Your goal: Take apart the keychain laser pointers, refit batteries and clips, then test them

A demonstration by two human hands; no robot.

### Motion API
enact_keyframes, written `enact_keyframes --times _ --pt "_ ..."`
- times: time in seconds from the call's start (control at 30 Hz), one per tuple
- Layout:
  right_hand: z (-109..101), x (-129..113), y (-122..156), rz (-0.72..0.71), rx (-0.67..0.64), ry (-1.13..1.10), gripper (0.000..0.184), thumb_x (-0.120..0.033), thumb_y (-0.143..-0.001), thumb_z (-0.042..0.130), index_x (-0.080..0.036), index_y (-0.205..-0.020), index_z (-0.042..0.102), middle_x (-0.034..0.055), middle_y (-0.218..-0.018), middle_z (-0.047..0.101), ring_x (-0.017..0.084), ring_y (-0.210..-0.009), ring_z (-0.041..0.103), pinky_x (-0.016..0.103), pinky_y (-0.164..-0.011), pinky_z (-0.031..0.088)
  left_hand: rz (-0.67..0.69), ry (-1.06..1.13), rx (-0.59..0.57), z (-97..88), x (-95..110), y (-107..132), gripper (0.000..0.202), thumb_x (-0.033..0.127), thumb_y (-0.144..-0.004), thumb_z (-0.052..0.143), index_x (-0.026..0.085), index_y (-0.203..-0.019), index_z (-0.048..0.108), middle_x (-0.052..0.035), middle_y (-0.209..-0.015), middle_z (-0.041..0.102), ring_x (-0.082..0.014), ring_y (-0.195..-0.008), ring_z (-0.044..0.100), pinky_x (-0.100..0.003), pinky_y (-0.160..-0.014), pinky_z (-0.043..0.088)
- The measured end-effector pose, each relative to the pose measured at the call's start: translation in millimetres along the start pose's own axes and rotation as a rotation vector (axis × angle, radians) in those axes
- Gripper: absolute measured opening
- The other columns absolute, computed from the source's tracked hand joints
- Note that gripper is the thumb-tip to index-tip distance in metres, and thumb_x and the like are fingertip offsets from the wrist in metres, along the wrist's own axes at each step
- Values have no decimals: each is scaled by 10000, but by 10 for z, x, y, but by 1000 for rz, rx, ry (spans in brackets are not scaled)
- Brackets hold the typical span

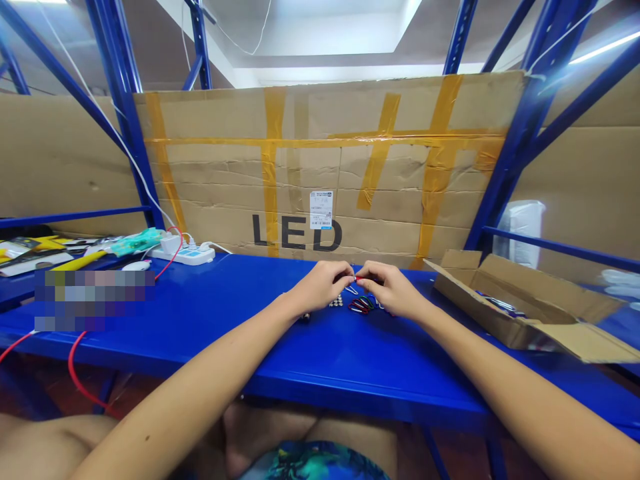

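Observation:
My left hand (324, 283) and my right hand (386, 285) meet over the middle of the blue table (210, 320), fingers pinched together on a small red piece (357, 277) held between both. Just under the hands lies a little heap of coloured clips or rings (363, 305), red, green and dark. A cluster of small silvery parts (336, 302) sits beside it, close to my left hand. The fingertips hide most of the red piece.
An open cardboard box (520, 303) lies at the right. A white power strip (183, 254) with red and white cables, tools and a teal item (137, 241) sit at the back left. A taped cardboard sheet marked LED (300, 173) stands behind, between blue rack posts.

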State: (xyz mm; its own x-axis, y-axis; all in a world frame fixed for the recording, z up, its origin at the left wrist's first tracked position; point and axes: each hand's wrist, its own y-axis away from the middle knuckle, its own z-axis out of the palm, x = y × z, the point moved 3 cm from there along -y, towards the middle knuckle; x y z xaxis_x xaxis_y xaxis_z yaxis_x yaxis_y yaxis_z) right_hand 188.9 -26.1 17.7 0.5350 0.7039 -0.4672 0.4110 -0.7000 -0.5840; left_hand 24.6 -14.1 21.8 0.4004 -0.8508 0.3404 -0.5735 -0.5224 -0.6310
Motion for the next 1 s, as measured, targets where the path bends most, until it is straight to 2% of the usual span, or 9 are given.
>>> enact_keyframes --times 0.2,0.3,0.4,0.53,0.67,0.83,1.0 --pt "43 33 6 108 -78 -44 303 -349 -885 449 -179 -645 523 -17 -547 500 119 -527 419 258 -544 331 95 -79 1 29 32 5 138 184 -887 531 164 -904 667 -52 -864 710 -160 -796 634 -278 -753 464" --pt "67 111 0 211 -126 -199 390 -456 -850 497 -187 -572 449 -32 -491 448 100 -471 384 246 -487 305 141 -85 -12 47 39 2 145 181 -895 527 171 -915 670 -54 -873 711 -161 -810 636 -282 -769 463" --pt "93 146 4 324 -208 -453 420 -513 -781 585 -181 -562 451 -47 -479 415 88 -430 392 240 -452 312 183 -66 -23 52 41 -2 167 200 -913 511 181 -915 677 -51 -860 705 -154 -801 627 -270 -752 453" --pt "98 124 38 495 -279 -752 322 -431 -729 662 -155 -628 531 -58 -478 397 61 -378 327 213 -380 265 241 -31 -29 39 76 1 191 213 -930 490 182 -910 678 -50 -868 705 -149 -821 610 -260 -773 443" --pt "86 109 77 606 -385 -888 228 -320 -744 650 -141 -648 547 -77 -451 351 28 -360 200 183 -340 237 277 -58 -59 42 133 10 200 196 -939 466 182 -939 665 -58 -921 703 -153 -854 603 -266 -797 440" --pt "71 165 85 656 -496 -1020 211 -236 -744 621 -169 -639 452 -106 -474 285 6 -373 84 140 -308 202 327 -143 -62 68 184 15 209 182 -947 434 167 -956 642 -78 -911 688 -168 -829 583 -290 -788 440" --pt "40 193 94 641 -608 -1130 231 -234 -753 613 -182 -639 419 -128 -462 205 7 -367 48 120 -284 188 351 -238 -48 106 237 13 238 181 -957 380 158 -936 616 -97 -863 656 -184 -804 564 -301 -747 442"
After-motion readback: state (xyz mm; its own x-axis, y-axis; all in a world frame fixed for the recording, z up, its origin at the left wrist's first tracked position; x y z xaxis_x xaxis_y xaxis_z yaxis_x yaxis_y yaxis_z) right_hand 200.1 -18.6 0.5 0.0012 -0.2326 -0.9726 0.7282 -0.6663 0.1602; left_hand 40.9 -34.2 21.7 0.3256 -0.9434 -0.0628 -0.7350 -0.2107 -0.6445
